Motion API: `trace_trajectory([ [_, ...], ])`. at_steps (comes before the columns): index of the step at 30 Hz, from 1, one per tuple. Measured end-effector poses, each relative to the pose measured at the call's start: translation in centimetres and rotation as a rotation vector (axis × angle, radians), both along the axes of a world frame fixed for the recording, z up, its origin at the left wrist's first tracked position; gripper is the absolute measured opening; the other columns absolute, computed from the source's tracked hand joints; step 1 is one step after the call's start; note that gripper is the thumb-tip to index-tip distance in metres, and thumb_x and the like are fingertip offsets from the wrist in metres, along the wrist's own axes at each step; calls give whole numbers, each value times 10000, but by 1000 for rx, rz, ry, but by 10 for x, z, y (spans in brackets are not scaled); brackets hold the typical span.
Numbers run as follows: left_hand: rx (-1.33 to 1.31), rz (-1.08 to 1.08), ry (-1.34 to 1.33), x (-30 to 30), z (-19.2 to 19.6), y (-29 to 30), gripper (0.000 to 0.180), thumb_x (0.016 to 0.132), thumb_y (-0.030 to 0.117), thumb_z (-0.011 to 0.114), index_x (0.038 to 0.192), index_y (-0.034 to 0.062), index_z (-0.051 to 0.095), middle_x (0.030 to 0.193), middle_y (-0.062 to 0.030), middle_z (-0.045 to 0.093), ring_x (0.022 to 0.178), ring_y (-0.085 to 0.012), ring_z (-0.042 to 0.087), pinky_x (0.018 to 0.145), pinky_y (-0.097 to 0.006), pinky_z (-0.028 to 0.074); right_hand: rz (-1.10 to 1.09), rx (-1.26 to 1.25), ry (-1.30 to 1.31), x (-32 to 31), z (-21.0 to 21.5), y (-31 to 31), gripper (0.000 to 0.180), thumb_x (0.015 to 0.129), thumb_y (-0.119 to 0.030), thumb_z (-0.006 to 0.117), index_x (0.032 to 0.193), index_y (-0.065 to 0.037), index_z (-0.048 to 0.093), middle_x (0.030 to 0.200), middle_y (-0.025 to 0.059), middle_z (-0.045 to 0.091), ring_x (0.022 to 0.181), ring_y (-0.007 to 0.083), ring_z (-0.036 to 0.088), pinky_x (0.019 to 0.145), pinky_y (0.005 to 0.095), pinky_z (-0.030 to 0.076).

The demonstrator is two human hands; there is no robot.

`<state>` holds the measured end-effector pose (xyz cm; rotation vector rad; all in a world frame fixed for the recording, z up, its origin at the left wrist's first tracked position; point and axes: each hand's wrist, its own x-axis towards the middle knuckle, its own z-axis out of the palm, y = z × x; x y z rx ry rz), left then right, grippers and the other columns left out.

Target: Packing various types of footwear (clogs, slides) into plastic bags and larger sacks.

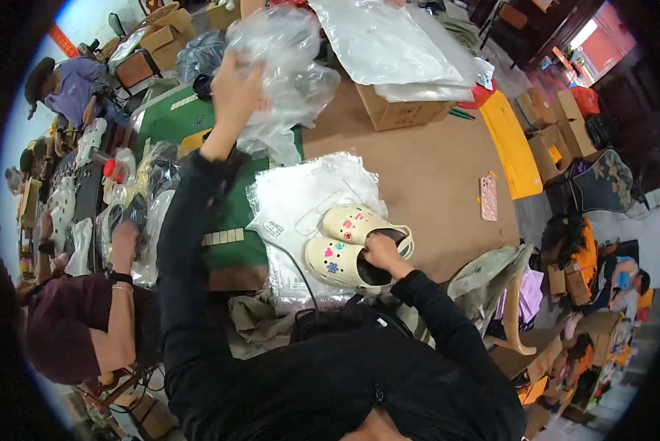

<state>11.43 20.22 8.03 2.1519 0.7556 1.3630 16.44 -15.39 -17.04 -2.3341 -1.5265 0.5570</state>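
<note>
A pair of cream clogs (337,259) with colourful charms lies side by side, toes to the left, on a stack of clear and white plastic bags (278,180). My right hand (383,253) is closed on the clogs, its fingers inside the shoe openings. Farther off to the left, my left hand (236,95) is raised against a crumpled clear plastic bag (282,44). Its fingers look closed on the plastic, though motion blurs both hand and bag. A dark cord crosses the bag stack beside the clogs.
A cardboard box (403,110) topped with flat plastic bags (389,48) stands at the far side of the brown table (447,176). A phone in a pink case (489,197) and a yellow sheet (510,143) lie to the right. At left, a co-worker's arm (116,309) reaches toward bagged goods.
</note>
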Motion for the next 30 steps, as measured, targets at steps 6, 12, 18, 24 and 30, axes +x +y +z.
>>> trace_trajectory([
  [6, -451, -441, -127, 141, 54, -30, 537, 840, 297, 564, 1234, -3, 357, 1129, -206, 499, 938, -299, 558, 826, -347, 451, -26, 26, 23, -1, -6, 1, 194, 637, -150, 605, 770, -11, 622, 813, 154, 605, 826, 335, 569, 720, 426, 461],
  [12, -174, -425, -3, 219, -12, 34, 857, 813, 327, 599, 1392, 57, 27, 1449, -163, 51, 1320, -338, 122, 1053, -370, 204, -15, 22, 19, -9, -7, 4, 226, 633, -175, 622, 790, -12, 616, 813, 157, 599, 837, 341, 565, 728, 427, 458],
  [18, 98, -382, 89, 199, -68, 9, 618, 865, 352, 511, 1338, 30, 279, 1266, -282, 372, 1202, -370, 348, 999, -381, 286, -48, 19, 22, -6, -8, 3, 178, 639, -127, 572, 758, 1, 607, 801, 188, 595, 812, 356, 565, 711, 437, 454],
  [24, 23, -605, 170, 73, -95, -62, 347, 864, 251, 525, 1111, 10, 491, 1047, -184, 499, 941, -302, 491, 787, -344, 414, -67, 115, 25, 1, 9, -6, 169, 661, -135, 583, 751, 7, 602, 840, 175, 585, 829, 362, 544, 717, 439, 438],
  [30, 11, -306, 583, -104, -213, -112, 187, 810, 167, 570, 921, 24, 524, 900, -167, 516, 865, -328, 483, 773, -397, 384, -137, 367, 175, 18, 23, -55, 286, 673, -62, 579, 956, -50, 624, 1003, 160, 574, 933, 361, 512, 817, 406, 416],
])
